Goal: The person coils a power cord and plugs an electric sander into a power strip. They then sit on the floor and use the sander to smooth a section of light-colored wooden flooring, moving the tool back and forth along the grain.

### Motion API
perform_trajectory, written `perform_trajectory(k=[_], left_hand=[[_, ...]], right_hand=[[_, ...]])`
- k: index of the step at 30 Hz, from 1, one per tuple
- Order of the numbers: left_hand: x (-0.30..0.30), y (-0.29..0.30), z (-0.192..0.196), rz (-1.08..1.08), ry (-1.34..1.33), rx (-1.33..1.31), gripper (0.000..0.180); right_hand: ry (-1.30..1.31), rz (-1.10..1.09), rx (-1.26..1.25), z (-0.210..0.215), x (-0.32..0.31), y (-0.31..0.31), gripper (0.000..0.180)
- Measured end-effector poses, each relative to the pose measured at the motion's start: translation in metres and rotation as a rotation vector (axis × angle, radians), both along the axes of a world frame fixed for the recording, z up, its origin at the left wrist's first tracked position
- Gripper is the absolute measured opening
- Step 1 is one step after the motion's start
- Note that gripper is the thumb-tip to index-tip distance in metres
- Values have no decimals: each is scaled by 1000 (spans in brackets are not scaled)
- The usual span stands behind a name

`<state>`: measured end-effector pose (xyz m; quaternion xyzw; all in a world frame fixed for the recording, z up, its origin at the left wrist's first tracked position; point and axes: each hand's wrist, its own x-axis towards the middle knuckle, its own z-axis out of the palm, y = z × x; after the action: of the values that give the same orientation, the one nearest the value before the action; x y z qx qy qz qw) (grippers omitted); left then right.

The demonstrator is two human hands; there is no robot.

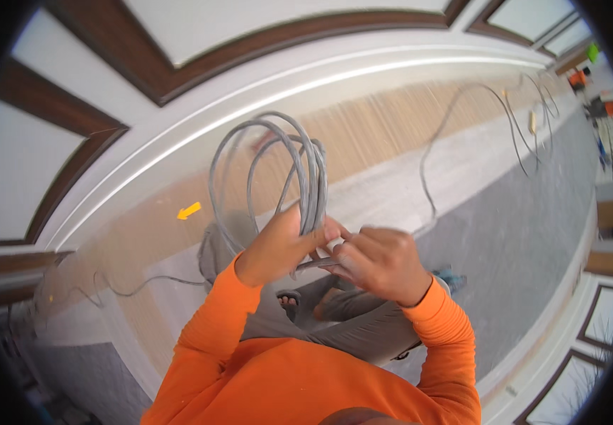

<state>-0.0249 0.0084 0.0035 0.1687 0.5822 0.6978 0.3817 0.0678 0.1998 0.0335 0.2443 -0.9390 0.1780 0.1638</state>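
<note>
Several loops of a grey cable (pixel 311 177) stand up out of my left hand (pixel 278 244), whose fingers are wrapped round the bundle. Close beside it on the right, my right hand (pixel 383 261) is closed on a length of the same cable just below the loops. My two hands almost touch in front of my body, above my bent legs. From near my right hand the cable runs off along the floor toward the far right. Fingertips of both hands are partly hidden where they meet.
A thin cable (pixel 154 282) trails over the floor at the left. A yellow arrow (pixel 189 211) lies on the wood-toned strip (pixel 363 127) along the panelled wall (pixel 200 92). More cable (pixel 512 117) and a small yellowish piece (pixel 532 122) lie far right, with people in orange beyond.
</note>
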Motion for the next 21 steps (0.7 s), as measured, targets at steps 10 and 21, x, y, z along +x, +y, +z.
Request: perform_trajectory(k=[10,21], left_hand=[[2,-15,-2,-616,-297,-75,67],[-81,-115,62,-159,-79,1429,32]], right_hand=[[-29,-519,-318,-39,3,120,56],[-1078,-791,196,-218,16,205,45]])
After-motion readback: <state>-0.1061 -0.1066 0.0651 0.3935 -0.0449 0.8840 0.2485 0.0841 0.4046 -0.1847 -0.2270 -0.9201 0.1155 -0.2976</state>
